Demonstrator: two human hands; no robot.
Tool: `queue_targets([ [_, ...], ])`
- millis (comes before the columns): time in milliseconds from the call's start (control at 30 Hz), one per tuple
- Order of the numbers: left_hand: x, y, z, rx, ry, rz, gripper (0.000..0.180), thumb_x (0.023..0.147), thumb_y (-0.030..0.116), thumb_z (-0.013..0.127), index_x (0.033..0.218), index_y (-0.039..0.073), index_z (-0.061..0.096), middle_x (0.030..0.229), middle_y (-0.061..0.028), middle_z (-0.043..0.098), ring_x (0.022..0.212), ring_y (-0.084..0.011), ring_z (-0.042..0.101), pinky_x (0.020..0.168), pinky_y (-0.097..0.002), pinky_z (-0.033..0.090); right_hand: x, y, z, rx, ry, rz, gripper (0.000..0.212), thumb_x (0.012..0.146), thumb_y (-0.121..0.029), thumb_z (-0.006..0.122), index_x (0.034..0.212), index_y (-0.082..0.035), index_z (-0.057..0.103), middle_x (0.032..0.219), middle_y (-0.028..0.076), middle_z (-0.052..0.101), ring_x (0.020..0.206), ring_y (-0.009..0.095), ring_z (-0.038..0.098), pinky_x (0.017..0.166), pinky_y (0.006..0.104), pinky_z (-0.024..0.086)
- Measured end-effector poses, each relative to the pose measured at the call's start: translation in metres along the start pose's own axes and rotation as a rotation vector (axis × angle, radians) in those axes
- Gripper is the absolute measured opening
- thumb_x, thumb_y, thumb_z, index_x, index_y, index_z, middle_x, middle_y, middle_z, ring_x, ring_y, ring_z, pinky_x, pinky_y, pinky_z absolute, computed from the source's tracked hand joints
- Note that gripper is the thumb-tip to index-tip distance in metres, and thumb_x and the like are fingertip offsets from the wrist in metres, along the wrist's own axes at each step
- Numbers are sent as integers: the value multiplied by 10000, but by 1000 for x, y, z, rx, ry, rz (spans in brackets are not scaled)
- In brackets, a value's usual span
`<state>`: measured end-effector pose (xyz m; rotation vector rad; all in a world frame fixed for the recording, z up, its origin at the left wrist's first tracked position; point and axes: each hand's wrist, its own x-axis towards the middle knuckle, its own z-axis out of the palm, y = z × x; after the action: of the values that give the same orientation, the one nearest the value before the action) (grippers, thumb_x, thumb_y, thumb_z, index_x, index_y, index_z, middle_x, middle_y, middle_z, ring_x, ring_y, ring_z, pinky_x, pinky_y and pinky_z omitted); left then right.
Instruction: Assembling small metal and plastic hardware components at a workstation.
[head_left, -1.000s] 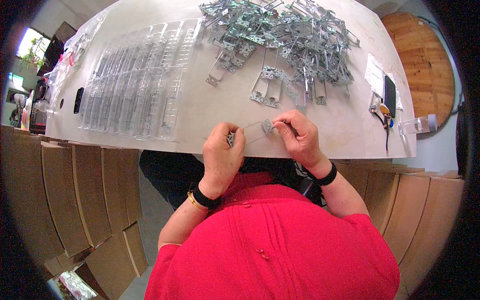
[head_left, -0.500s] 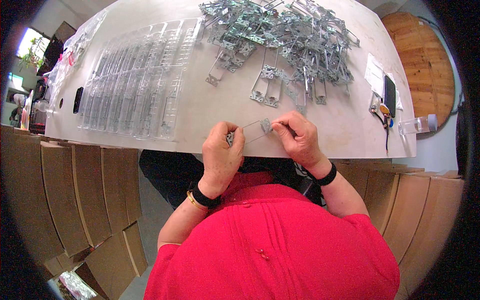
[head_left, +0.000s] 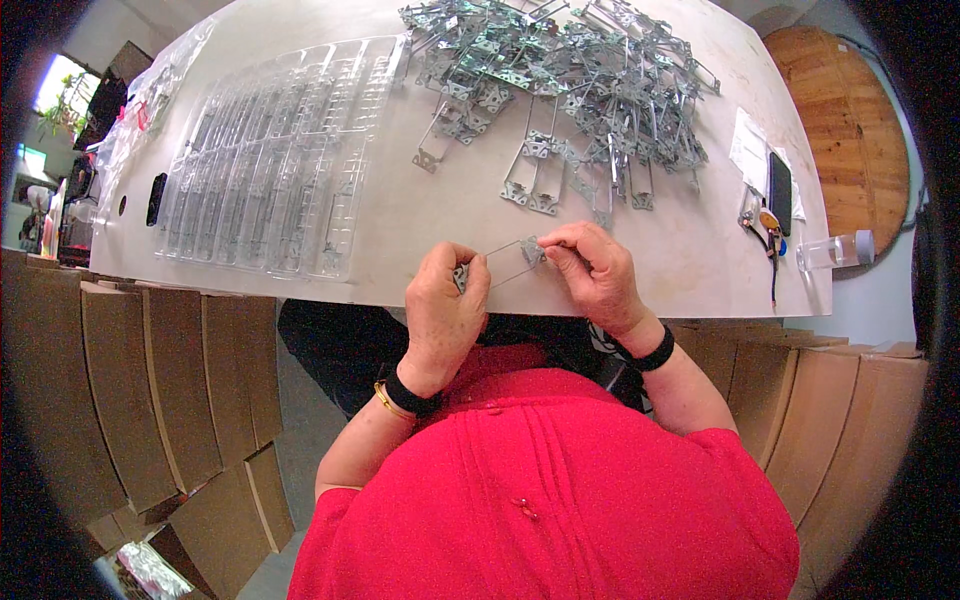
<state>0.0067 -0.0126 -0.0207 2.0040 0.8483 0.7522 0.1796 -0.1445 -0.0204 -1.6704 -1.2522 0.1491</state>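
A small metal bracket assembly [head_left: 529, 250], two perforated plates joined by thin rods, spans the gap between my hands above the table's front edge. My left hand [head_left: 447, 300] is closed around its left plate, part of which shows between thumb and fingers. At the other end, my right hand [head_left: 596, 275] pinches the right plate with thumb and forefinger. Beyond my hands lies a large heap of similar metal brackets [head_left: 560, 80], a few of them loose at its near side. To the left, a clear plastic tray [head_left: 270, 160] has metal parts in several of its long slots.
On the right of the white table [head_left: 430, 210] lie a dark phone [head_left: 779, 185] on papers, a cable with small fittings [head_left: 768, 220] and a clear bottle [head_left: 835, 250]. Cardboard boxes [head_left: 130, 390] stand on both sides below. A round wooden board [head_left: 845, 140] leans at the right.
My right hand's fingers have shifted very slightly on the right plate. The left hand and the bracket stay almost where they were.
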Motion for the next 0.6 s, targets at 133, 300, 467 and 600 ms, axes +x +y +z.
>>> queue_targets([
  [133,0,2,-1,-3,-3,-5,148,965,133,705,948,-14,689,851,-153,705,734,-218,654,689,-366,523,-1,0,-3,1,-46,58,86,933,-46,752,1009,-37,712,930,119,711,842,283,703,745,358,547],
  [300,0,4,-1,1,-11,-21,149,963,133,706,947,-14,690,855,-158,707,740,-227,662,696,-369,527,-1,1,-2,-1,-26,56,72,944,-52,742,1005,-35,709,923,116,709,833,287,701,738,366,547],
  [467,0,1,0,-6,1,-13,152,964,138,710,952,-13,695,858,-161,709,743,-233,665,701,-371,529,0,-3,-3,-15,-19,58,51,947,-43,729,991,-33,704,920,117,707,831,299,699,735,373,546],
  [600,0,1,0,-10,0,-13,154,964,141,711,954,-12,696,858,-161,708,743,-231,663,702,-371,529,-1,-3,-3,-34,-11,44,64,939,-62,743,951,-32,688,894,126,693,807,321,686,713,387,537],
])
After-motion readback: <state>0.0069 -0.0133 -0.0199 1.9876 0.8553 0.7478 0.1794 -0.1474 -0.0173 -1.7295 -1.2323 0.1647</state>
